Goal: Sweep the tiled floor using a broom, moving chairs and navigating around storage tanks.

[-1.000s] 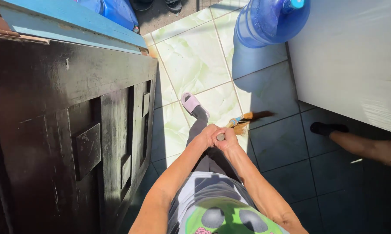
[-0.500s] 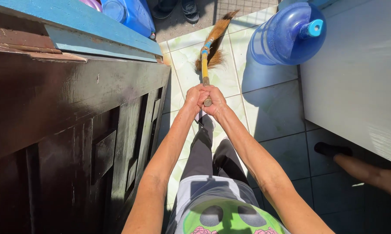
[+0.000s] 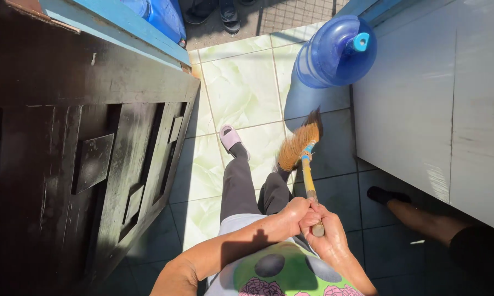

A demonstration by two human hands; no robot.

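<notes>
A: Item one, nearest the camera?

B: Left hand [image 3: 290, 212] and right hand [image 3: 324, 237], fingers curled tight and pressed together around the top of the broom handle [image 3: 309, 186], at six o'clock.

A: The broom's head?

B: Straw bristles [image 3: 298, 146] fanned at twelve o'clock from the grip, low over the floor tiles [image 3: 241, 93], just beside the person's pink slipper [image 3: 229, 137].

A: Surroundings?

B: Dark wooden door [image 3: 93, 159] at nine o'clock; another person's leg and black shoe [image 3: 386, 195] at three o'clock; blue water jug [image 3: 334, 52] farther off at one o'clock, against the pale wall [image 3: 433, 109].

A: Hazards?

B: A wide stroke rightward would likely have struck the bystander's foot; a long forward stroke might have knocked the jug.
</notes>
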